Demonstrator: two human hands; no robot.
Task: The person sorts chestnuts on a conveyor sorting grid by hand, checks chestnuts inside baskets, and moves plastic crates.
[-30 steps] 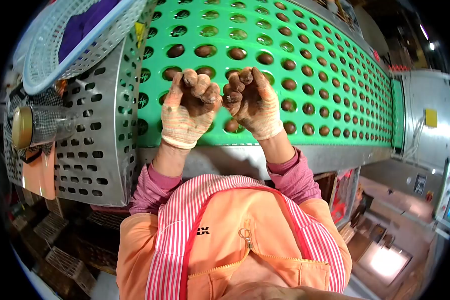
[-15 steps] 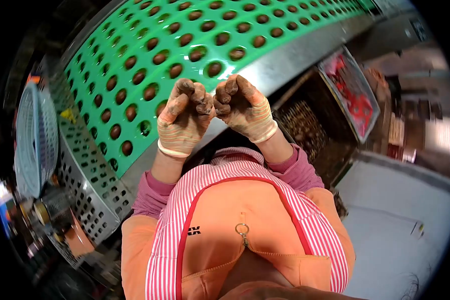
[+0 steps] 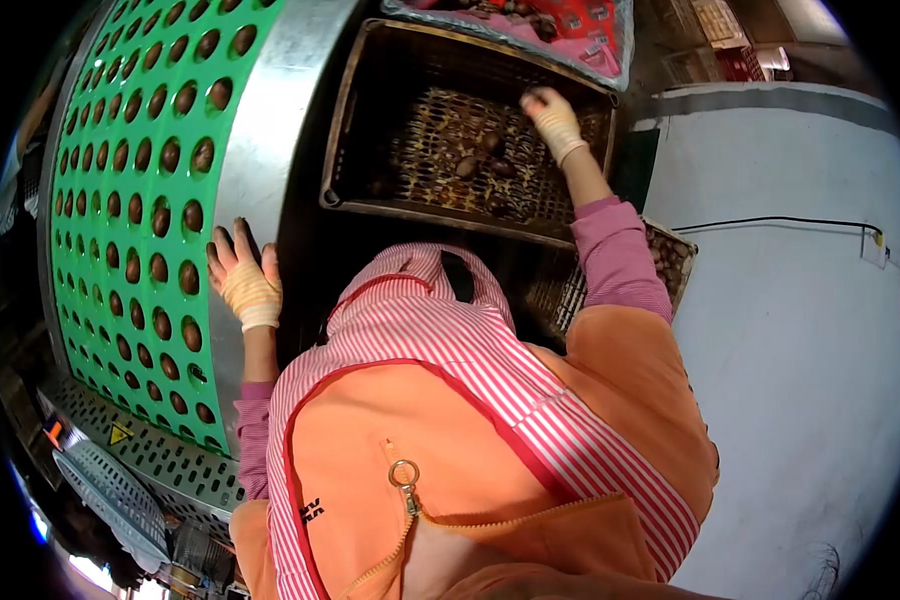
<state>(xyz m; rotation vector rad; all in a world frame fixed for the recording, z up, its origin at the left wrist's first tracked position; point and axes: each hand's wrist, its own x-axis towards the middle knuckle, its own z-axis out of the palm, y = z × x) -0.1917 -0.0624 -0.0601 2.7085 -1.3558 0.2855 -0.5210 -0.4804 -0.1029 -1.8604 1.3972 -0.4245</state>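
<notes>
My left hand (image 3: 242, 275), in a striped glove with dirty fingertips, rests with fingers spread on the metal rim (image 3: 270, 130) beside the green perforated panel (image 3: 120, 235). Brown, nut-like round pieces (image 3: 192, 215) sit in many of the panel's holes. Over the right part of a dark brown plastic crate (image 3: 342, 150) is my gloved right hand (image 3: 552, 120). Its fingers are curled together and a little blurred, so anything in them is hidden. Several of the same brown pieces (image 3: 467, 167) lie on the crate's slatted bottom.
Behind the crate stands a grey bin (image 3: 622, 50) with red and pink plastic inside. Another crate (image 3: 675, 255) with small round pieces is partly under my right arm. A pale blue basket (image 3: 110, 495) is at lower left, and a pale wall (image 3: 790, 330) on the right.
My view has turned right, towards the crate. My hands, curled together in front of the panel before, have parted: the left lies spread on the metal rim, the right reaches over the crate.
</notes>
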